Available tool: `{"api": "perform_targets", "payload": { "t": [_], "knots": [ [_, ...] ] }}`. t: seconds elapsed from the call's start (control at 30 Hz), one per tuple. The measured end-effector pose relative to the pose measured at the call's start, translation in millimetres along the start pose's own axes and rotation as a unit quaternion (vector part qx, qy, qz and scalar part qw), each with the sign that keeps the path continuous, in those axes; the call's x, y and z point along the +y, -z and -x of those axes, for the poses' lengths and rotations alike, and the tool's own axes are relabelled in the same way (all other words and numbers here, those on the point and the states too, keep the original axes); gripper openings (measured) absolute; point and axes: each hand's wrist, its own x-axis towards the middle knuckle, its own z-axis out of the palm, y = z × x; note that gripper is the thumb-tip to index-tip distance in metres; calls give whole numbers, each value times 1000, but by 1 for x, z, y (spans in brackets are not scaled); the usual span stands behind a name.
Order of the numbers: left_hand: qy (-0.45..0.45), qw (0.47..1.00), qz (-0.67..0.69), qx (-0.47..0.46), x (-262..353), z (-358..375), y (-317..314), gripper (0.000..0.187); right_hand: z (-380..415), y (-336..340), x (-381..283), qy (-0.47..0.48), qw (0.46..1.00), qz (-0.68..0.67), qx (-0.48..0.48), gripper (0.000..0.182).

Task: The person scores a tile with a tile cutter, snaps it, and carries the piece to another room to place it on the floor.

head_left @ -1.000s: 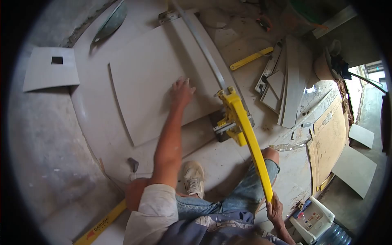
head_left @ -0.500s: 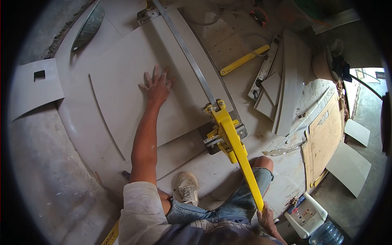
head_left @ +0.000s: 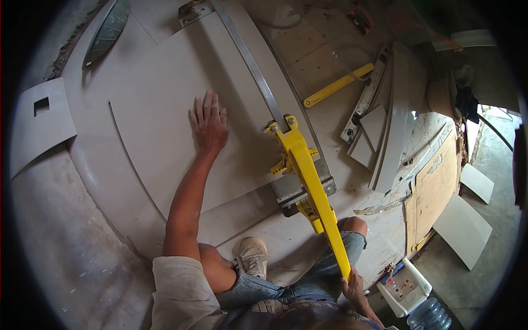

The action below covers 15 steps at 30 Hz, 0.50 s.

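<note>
A large grey tile (head_left: 165, 110) lies on the bed of a manual tile cutter. My left hand (head_left: 209, 126) rests flat on the tile, left of the metal rail (head_left: 248, 61), with its fingers stretched out. The cutter's yellow carriage (head_left: 289, 137) sits on the rail over the near part of the tile. From it a long yellow handle (head_left: 324, 225) reaches back towards my right leg. My right hand (head_left: 355, 289) is wrapped round the end of this handle. The cutter's near end block (head_left: 302, 192) stands just past the tile's near edge.
A yellow bar (head_left: 338, 85), a spirit level (head_left: 366, 96) and tile offcuts (head_left: 385, 126) lie to the right. A tile with a square hole (head_left: 44, 121) is at the left, below a green leaf-shaped dish (head_left: 107, 33). A cardboard sheet (head_left: 434, 187) and a water dispenser (head_left: 404, 289) are at the lower right.
The carriage has slid a little away from me along the rail, with the handle in my right hand. My left hand's spread fingers have come closer together on the tile. The view has shifted slightly.
</note>
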Motion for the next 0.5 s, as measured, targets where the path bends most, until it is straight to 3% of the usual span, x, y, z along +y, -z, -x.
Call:
{"api": "perform_targets", "payload": {
  "t": [0.5],
  "knots": [
    [32, 999, 27, -9, 1, -6, 4, 54, -57, 10, -52, -5, 1000, -11, -26, 57]
  ]
}}
